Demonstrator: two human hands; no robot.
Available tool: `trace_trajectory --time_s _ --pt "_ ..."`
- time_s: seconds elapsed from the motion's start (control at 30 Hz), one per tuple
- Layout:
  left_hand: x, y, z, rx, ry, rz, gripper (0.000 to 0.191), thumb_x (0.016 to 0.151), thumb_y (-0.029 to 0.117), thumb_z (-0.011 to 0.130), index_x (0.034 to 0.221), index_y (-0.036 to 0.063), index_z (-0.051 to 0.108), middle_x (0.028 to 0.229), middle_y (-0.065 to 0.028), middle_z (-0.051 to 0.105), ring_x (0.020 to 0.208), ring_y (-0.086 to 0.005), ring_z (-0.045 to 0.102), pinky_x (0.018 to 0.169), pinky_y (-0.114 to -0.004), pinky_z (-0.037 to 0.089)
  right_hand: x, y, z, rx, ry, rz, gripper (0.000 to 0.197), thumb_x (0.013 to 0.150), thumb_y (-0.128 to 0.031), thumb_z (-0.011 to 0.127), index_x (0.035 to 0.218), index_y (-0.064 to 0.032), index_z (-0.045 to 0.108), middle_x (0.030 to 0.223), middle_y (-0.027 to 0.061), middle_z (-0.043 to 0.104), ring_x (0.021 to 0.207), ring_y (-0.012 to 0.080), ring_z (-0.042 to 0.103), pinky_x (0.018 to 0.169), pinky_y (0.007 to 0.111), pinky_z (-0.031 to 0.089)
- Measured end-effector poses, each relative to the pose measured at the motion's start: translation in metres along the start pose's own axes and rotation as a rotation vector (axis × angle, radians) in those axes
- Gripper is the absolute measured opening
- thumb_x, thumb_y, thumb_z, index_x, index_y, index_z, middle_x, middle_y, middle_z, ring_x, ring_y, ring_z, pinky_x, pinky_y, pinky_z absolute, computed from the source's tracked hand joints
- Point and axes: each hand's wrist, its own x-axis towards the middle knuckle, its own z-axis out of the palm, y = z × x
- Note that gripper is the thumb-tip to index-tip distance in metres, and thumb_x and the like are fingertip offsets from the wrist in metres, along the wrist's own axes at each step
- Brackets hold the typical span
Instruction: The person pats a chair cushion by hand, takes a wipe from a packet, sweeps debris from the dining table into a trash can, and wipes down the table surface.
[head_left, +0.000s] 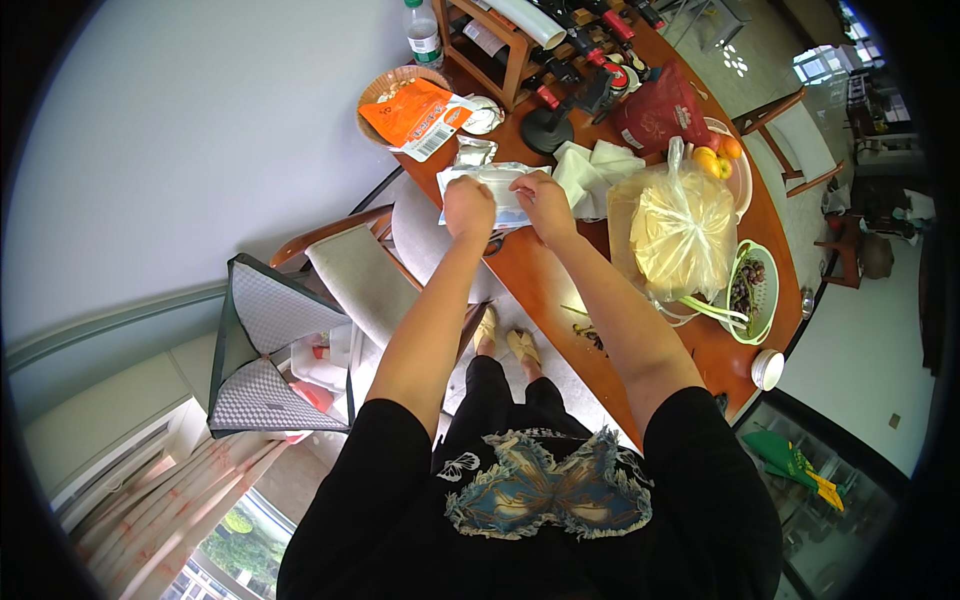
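Note:
A white soft pack, apparently of wet wipes, with a plastic lid (496, 175) lies at the table's near left edge, partly past it. My left hand (470, 206) is closed on the pack's left part, its fingertips mostly hidden. At the lid's right end are the bent fingers of my right hand (544, 201); whether they grip it is unclear. Just behind the pack is a silver foil packet (475, 150). Crumpled white cloth or paper (600, 169) lies right of my right hand. Dark scissor handles (493, 247) show below the pack.
The wooden table (536, 274) bears a tied clear bag (686, 232), a green basket of grapes (752, 292), a red bag (660, 112), an orange packet (417, 114) and a black round stand (546, 131). A chair (364, 277) and a checked bin (274, 375) stand at left.

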Motion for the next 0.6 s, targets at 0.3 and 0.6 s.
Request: trace_trajectory --time_s 0.3,0.6 --pt "-0.008 -0.049 -0.007 -0.334 0.038 -0.051 0.013 0.084 0.01 0.069 0.079 -0.0025 0.066 0.075 -0.0168 0.067 0.068 -0.03 0.065 0.066 -0.04 0.051 0.012 -0.015 0.023 -0.622 -0.079 -0.243 0.007 0.076 -0.015 0.067 0.077 -0.014 0.073 0.081 0.0077 0.064 0.083 0.0279 0.065 0.076 0.04 0.05" --pt "-0.015 -0.039 -0.004 -0.306 0.014 -0.059 0.011 0.08 0.008 0.071 0.079 -0.0009 0.065 0.078 -0.0162 0.066 0.074 -0.0317 0.065 0.069 -0.042 0.051 0.02 -0.008 0.038 -0.879 -0.16 -0.424 0.009 0.073 -0.012 0.062 0.072 -0.011 0.071 0.08 0.0072 0.068 0.084 0.0241 0.068 0.078 0.037 0.051"
